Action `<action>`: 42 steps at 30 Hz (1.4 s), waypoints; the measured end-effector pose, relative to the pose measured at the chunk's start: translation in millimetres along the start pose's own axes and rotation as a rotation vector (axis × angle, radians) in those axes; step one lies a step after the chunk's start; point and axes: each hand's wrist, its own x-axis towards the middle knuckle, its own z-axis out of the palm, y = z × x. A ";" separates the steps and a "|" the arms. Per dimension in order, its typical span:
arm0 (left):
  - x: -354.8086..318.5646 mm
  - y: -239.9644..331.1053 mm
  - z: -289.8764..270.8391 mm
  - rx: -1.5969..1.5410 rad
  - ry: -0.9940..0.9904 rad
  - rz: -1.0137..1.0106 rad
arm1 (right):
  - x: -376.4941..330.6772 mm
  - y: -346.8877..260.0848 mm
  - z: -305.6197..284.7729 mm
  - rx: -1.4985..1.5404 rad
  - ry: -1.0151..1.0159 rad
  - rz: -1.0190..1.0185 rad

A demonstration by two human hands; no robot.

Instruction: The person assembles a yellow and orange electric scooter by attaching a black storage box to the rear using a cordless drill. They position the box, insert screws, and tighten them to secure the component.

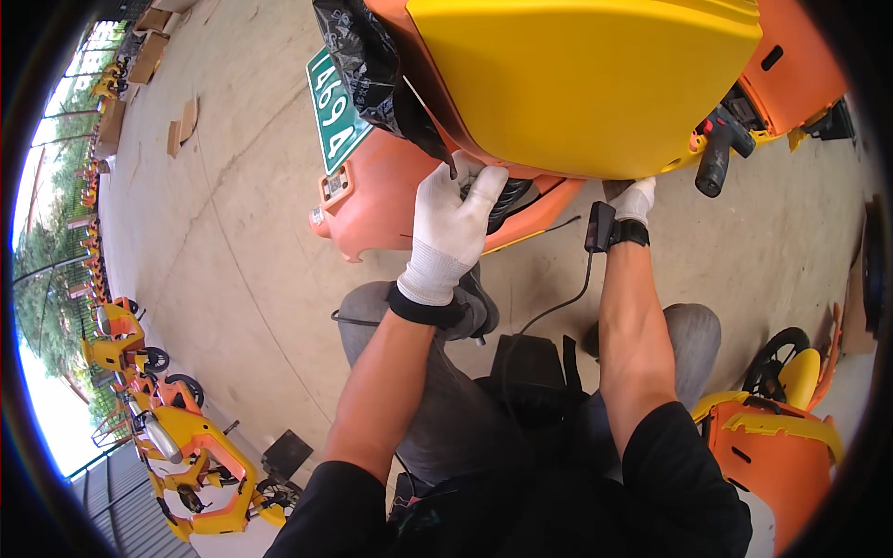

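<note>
In front of me is a scooter with a large yellow body panel (586, 84) and an orange fender (372, 200) below it. My left hand (445, 223), in a white knitted glove, is at the panel's lower left edge with its fingers curled in. What they grip is hidden. My right hand (635, 200), also gloved, reaches to the underside of the panel farther right, and its fingers are mostly out of sight. A crumpled black plastic bag (367, 74) hangs above my left hand, beside a green number plate (335, 112).
A power drill (716, 163) rests by the scooter at the right. A small black box (600, 226) with a cable sits at my right wrist. More scooter parts (777, 456) are at lower right, yellow-orange scooters (195, 446) at lower left. Cardboard (183, 127) lies on the concrete floor.
</note>
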 end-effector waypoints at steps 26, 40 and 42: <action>-17.8 -14.5 -15.2 -0.841 -0.421 -0.420 | -15.6 0.5 -1.6 -0.084 0.010 -0.023; -19.0 -19.0 -13.1 -0.926 -0.470 -0.402 | -7.2 5.9 -2.3 -0.046 -0.001 -0.005; -16.4 -16.7 -12.3 -0.977 -0.461 -0.485 | -11.3 4.3 -2.7 -0.049 0.006 -0.010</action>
